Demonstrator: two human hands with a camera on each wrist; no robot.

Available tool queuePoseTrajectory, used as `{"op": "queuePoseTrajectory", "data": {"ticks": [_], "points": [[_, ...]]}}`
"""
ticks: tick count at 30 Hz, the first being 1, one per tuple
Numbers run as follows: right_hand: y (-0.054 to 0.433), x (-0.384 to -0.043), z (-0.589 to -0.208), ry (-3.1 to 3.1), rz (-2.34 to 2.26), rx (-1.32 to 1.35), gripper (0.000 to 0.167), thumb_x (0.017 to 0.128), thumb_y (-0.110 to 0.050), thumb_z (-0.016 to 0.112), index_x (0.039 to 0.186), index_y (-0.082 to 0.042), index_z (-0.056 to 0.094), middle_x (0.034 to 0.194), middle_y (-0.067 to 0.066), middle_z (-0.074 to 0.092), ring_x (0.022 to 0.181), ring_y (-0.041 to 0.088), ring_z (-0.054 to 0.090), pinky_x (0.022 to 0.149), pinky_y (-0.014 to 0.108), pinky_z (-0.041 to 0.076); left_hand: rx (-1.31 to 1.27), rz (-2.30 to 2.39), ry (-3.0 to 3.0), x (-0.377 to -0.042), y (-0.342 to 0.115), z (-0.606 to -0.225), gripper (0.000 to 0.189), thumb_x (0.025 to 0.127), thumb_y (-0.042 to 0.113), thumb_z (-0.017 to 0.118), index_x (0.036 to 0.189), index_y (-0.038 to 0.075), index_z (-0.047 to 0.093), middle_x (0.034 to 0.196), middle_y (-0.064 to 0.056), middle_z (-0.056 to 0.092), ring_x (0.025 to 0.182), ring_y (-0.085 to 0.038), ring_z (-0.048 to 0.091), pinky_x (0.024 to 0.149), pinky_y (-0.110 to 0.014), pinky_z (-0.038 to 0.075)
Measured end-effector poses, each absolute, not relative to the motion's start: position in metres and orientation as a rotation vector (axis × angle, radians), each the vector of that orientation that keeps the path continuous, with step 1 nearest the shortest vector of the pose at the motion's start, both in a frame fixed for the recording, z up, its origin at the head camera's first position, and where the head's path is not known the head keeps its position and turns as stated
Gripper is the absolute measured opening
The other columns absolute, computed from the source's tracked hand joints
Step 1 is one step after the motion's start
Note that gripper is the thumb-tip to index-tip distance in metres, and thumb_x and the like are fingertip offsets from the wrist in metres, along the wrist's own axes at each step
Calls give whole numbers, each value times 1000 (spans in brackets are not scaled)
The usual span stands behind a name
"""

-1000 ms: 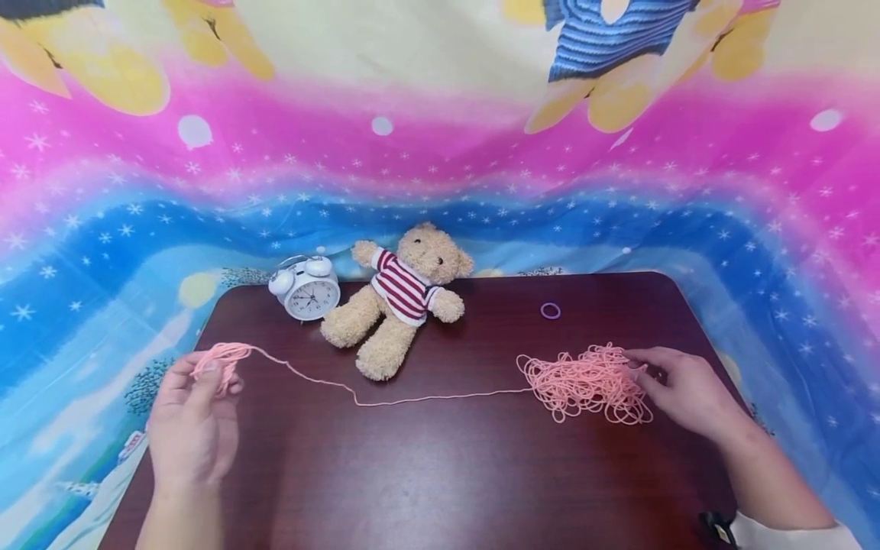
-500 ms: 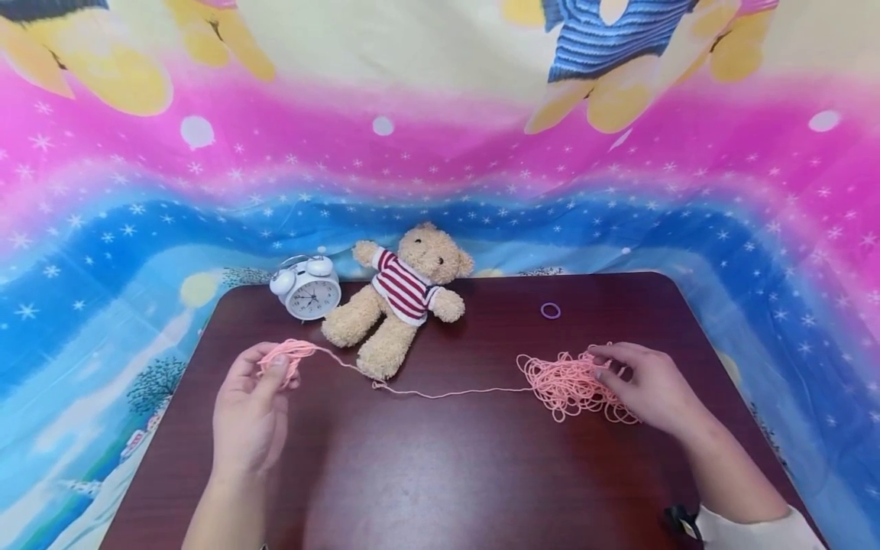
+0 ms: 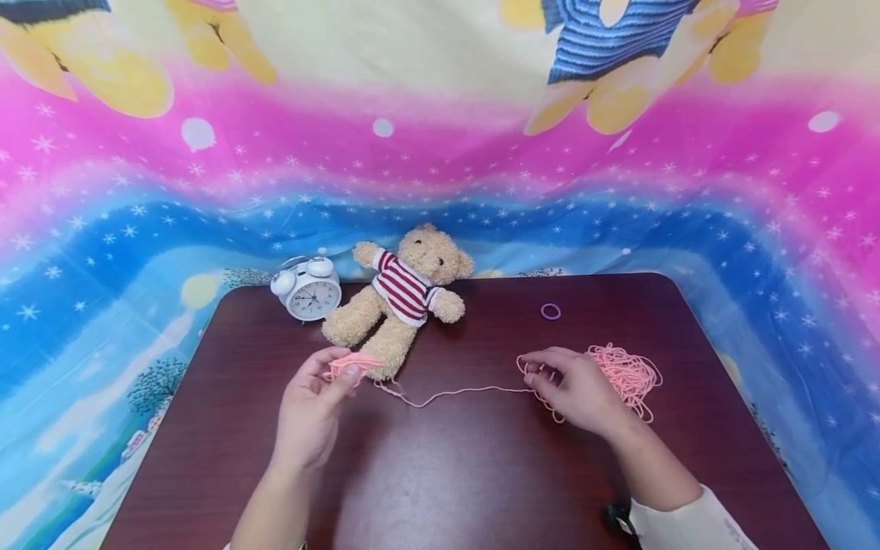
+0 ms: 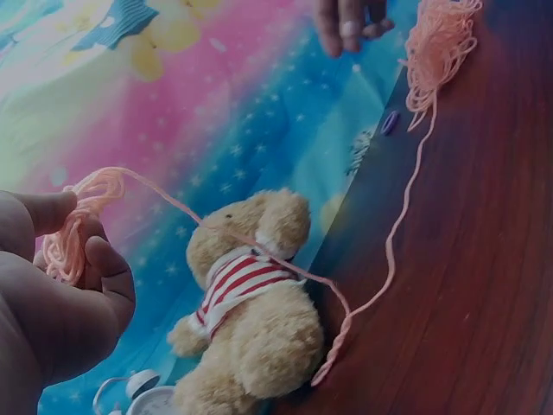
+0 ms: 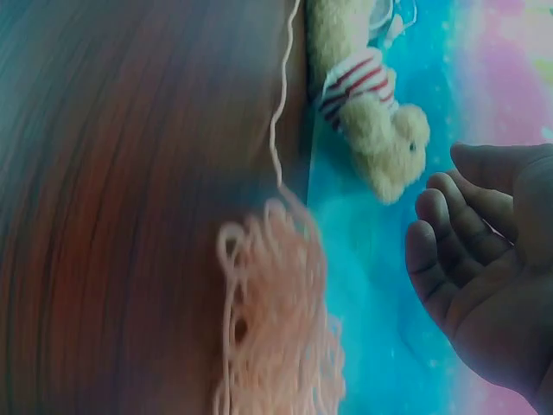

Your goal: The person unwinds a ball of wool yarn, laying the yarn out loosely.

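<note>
My left hand pinches a small bundle of pink yarn between thumb and fingers, in front of the teddy bear's leg. From that bundle a single strand droops, twists on itself near the bear, and runs right along the table to a loose, tangled yarn pile. Over the left part of this pile hovers my right hand, its fingers loosely bent and holding nothing. In the right wrist view the right hand shows relaxed fingers, with the yarn pile beside it.
A teddy bear in a striped shirt lies at the back of the dark wooden table. Left of it stands a white alarm clock. A purple ring lies at the back right. A patterned cloth hangs behind.
My left hand has moved right with its yarn bundle, slackening the strand. My right hand has moved left across the pile, which stays on the table.
</note>
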State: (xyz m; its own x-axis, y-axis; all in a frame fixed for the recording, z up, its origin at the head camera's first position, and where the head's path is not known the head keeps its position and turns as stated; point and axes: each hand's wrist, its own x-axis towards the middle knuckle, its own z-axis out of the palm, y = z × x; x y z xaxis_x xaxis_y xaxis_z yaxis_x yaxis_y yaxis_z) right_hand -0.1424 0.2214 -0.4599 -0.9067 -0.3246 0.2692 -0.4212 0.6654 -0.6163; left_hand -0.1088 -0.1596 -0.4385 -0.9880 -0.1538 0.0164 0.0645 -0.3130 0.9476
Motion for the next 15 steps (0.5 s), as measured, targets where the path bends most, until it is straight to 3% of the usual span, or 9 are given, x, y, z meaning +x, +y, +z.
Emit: {"op": "queuePoseTrajectory", "data": {"ticks": [5,9,15], "points": [[196,-143,-457,-2740,1173,616,26,92,-18,80,118,-15,76,94,-12,68,77,5,61,65,24,55,115,-2440,-1837,-110,-146,-444,29,94,-7,69,120,3,62,94,1,70,79,-8,63,68,-20,55],[176,-144,-457,-2715,1258,665,27,92,-18,81,118,-15,76,92,-11,68,78,6,62,65,24,56,90,-2470,-1840,-112,-136,-446,32,95,-9,67,125,-5,57,96,0,71,84,-9,65,72,-21,56],[148,-145,-457,-2645,1327,765,26,90,-20,83,115,-18,78,100,-6,71,79,6,62,66,24,56,81,-2516,-1837,-114,-122,-449,38,92,-8,69,127,-12,53,96,-3,70,77,-9,62,65,-22,56]]}}
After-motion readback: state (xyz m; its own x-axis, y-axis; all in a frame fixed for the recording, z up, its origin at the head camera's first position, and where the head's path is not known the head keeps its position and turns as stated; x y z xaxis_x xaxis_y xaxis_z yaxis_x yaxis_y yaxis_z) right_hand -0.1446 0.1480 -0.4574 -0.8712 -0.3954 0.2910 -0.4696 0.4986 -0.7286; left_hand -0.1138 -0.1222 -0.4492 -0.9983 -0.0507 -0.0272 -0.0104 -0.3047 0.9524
